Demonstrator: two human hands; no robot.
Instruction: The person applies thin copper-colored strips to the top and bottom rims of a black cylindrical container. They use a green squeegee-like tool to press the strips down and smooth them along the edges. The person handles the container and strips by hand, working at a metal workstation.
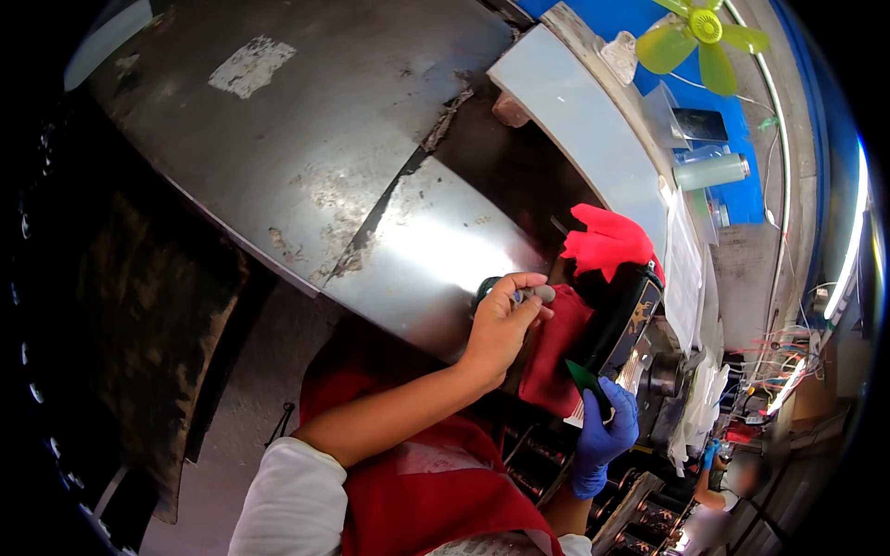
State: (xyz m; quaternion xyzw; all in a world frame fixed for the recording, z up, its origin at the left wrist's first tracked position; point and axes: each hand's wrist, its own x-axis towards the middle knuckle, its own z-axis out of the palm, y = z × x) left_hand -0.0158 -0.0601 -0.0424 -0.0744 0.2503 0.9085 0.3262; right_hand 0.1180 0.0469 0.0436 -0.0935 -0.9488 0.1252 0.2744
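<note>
My bare left hand (501, 334) is closed, pinching a small grey rounded piece (540, 294) between thumb and fingers; its exact kind is too small to tell. It hovers beside the near edge of a metal tabletop (445, 218). My right hand (607, 431), in a blue glove, is closed on a thin flat piece, green (584, 378) on one face and dark along its edge. Between the hands lies a dark red cloth-like pad (561, 357). Just beyond is a black case (640, 306) with a gold design.
A bright red cloth (607, 241) lies behind the case. A pale shelf (579, 111), a bottle (712, 171), papers (683, 269) and a green fan (706, 26) stand farther right. Loose wires (788, 357) hang near another person (718, 486) at lower right.
</note>
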